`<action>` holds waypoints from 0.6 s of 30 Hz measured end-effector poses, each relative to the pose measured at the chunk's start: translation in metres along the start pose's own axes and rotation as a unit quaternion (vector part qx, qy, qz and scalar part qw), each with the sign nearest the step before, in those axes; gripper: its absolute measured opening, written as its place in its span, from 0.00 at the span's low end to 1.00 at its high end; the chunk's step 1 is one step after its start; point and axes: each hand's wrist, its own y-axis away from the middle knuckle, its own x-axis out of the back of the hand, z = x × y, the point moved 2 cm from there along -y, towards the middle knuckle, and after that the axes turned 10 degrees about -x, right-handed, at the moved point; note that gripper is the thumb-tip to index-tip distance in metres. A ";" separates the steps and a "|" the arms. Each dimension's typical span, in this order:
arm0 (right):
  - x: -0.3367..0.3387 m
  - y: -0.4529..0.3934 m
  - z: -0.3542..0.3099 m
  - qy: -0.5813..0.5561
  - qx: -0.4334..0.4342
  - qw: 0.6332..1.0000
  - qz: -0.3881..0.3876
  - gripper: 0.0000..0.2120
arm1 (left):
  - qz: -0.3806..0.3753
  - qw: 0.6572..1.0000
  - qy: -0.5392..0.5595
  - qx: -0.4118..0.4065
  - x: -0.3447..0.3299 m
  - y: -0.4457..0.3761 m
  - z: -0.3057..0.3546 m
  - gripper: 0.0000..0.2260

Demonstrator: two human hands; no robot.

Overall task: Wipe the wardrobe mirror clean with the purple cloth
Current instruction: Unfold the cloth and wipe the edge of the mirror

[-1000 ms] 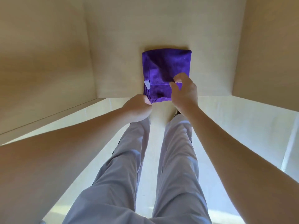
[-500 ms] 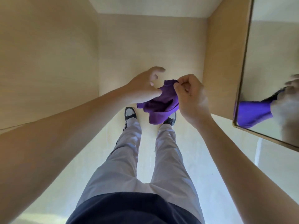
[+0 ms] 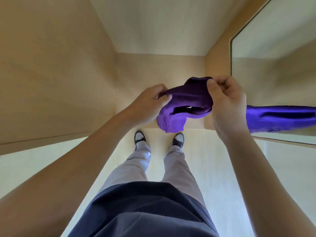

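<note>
The purple cloth (image 3: 184, 106) hangs loosely bunched in the air in front of me, stretched between both hands. My left hand (image 3: 150, 103) pinches its left edge with curled fingers. Its upper right corner is pinched by my right hand (image 3: 225, 98) between thumb and fingers. The wardrobe mirror (image 3: 277, 69) stands on the open door at the right, just beyond my right hand, and it shows a purple reflection of the cloth (image 3: 280, 117).
Pale wooden wardrobe panels (image 3: 51, 74) surround the space at left, back and right. The wardrobe's inner shelf surface (image 3: 153, 26) lies ahead. Below are my legs in light trousers and dark-and-white shoes (image 3: 139, 137) on a pale floor.
The cloth lay folded on the shelf a second ago; both hands have since lifted it off and pulled it apart. The view has tipped up, bringing more of the mirror into sight.
</note>
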 end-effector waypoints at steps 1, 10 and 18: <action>-0.003 0.003 -0.009 -0.001 0.012 1.000 0.001 0.08 | -0.010 1.000 -0.006 -0.006 0.005 0.004 0.007 0.08; -0.003 0.062 -0.102 -0.097 0.106 0.990 0.010 0.07 | -0.046 0.992 0.068 -0.100 0.055 0.036 0.100 0.07; 0.036 0.118 -0.184 -0.103 0.251 0.962 0.035 0.07 | -0.119 0.984 -0.106 -0.079 0.050 0.046 0.114 0.07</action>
